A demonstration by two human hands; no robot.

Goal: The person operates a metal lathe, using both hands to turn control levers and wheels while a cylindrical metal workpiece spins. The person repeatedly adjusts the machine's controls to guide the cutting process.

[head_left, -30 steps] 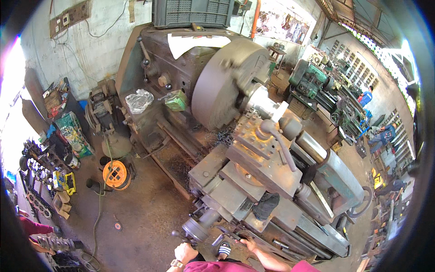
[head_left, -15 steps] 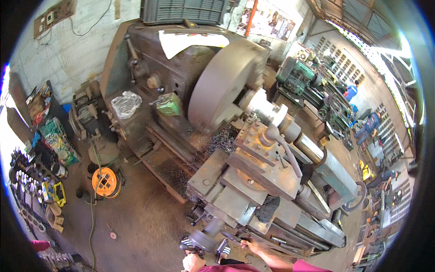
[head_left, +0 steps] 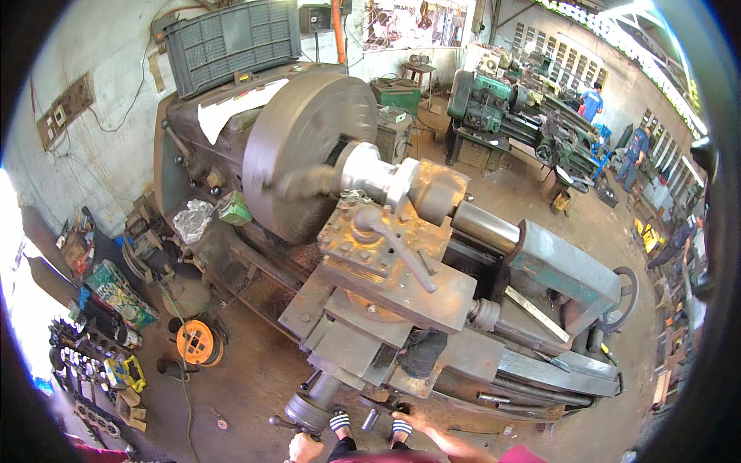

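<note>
Far left of the frame, tool racks (head_left: pixel 96 363) are sitting on the floor by the wall, with an orange cable reel (head_left: pixel 197 342) lying just right of them on the dirt floor. Upper left, a grey plastic crate (head_left: pixel 231 38) is resting on top of the lathe headstock (head_left: pixel 201 139).

Down at the bottom edge, left of centre, the left hand (head_left: pixel 305 447) is gripping the crank handle (head_left: pixel 279 423) of the carriage handwheel (head_left: pixel 309 409), fingers curled shut around it. A pair of feet in striped sandals (head_left: pixel 369 426) is poking in right beside it.

Dead centre, the big chuck (head_left: pixel 309 154) is looking blurred, so it's spinning, with a shiny steel workpiece (head_left: pixel 378 174) sticking out of it. The tool post (head_left: pixel 378 243) is sitting right under that workpiece, lever pointing lower right.

Just right of the sandals, the right hand (head_left: pixel 421 423) is lying on the front of the lathe apron (head_left: pixel 463 363), fingers stretched out and a bit apart, not wrapped around anything I can make out.

Further right, the green tailstock (head_left: pixel 563 266) is sitting on the bed. Upper right, people in blue shirts (head_left: pixel 593 100) are standing by another lathe (head_left: pixel 502 108).
</note>
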